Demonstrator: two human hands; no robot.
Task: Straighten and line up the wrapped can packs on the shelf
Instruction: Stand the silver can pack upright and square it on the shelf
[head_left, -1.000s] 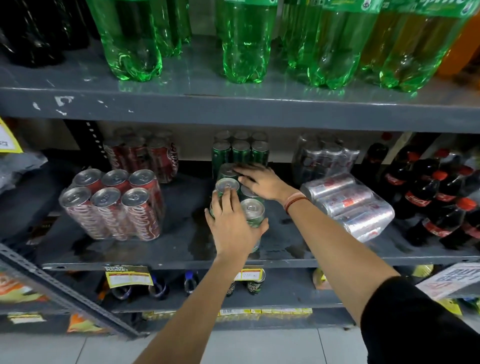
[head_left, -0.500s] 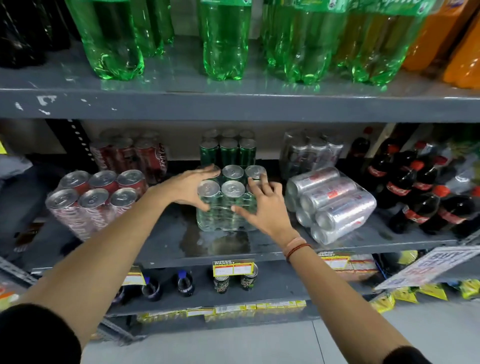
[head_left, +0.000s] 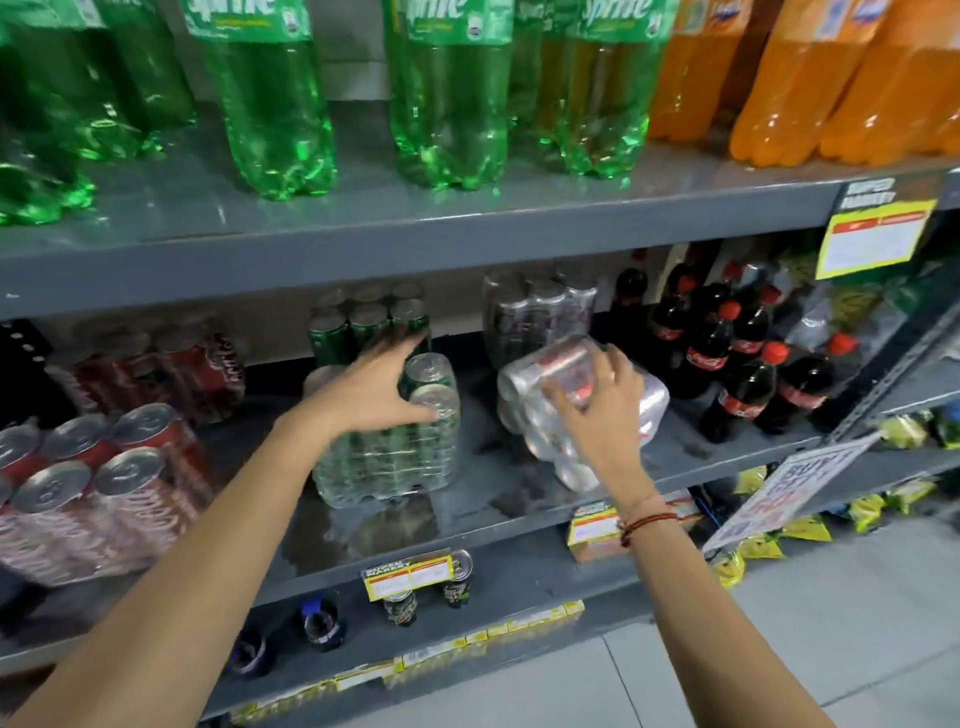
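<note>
**Head view: we are taking hold of the tipped silver pack**

We are closing our right hand (head_left: 597, 410), fingers (head_left: 621, 364) curled and clamped over the top of the silver can pack (head_left: 566, 410), which is lying tilted on its side on the middle shelf (head_left: 519, 499), just right of the green can pack (head_left: 395, 452). Our left hand (head_left: 371, 389) is resting spread-fingered on the green pack's top, steadying it. To do this well, we judge we should be tipping the silver pack upright, then squaring it beside the green pack, level with the shelf's front edge.
</note>
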